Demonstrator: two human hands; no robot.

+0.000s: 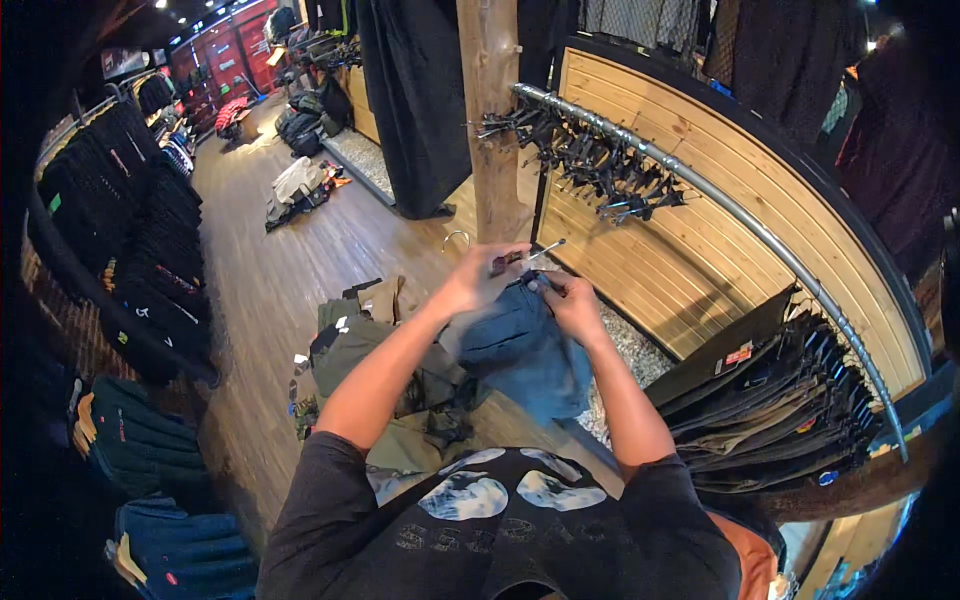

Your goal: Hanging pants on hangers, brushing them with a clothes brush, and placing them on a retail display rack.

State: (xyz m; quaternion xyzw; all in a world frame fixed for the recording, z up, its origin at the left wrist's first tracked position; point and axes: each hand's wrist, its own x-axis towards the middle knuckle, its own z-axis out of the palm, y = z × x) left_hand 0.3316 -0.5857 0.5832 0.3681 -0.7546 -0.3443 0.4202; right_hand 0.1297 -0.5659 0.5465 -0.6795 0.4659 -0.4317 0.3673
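Observation:
In front of my chest hang blue trousers [535, 355], their lower part blurred. My left hand [478, 280] is closed around a metal clip hanger [547, 249], whose bar sticks out to the right. The hanger's hook [455, 238] shows just above that hand. At the waistband, my right hand [572, 305] pinches the trousers near a dark clip. Fingers partly hide where clip and cloth meet. Below and left of the trousers, a pile of olive and tan garments [400, 375] lies on the wooden floor.
A curved metal rail [740, 220] on the right carries bunched black clip hangers [600, 165] and dark trousers [780, 410]. A wooden post [490, 120] stands ahead. Racks of dark clothes [120, 240] line the left. More clothing heaps [300, 185] lie along the floor [250, 300].

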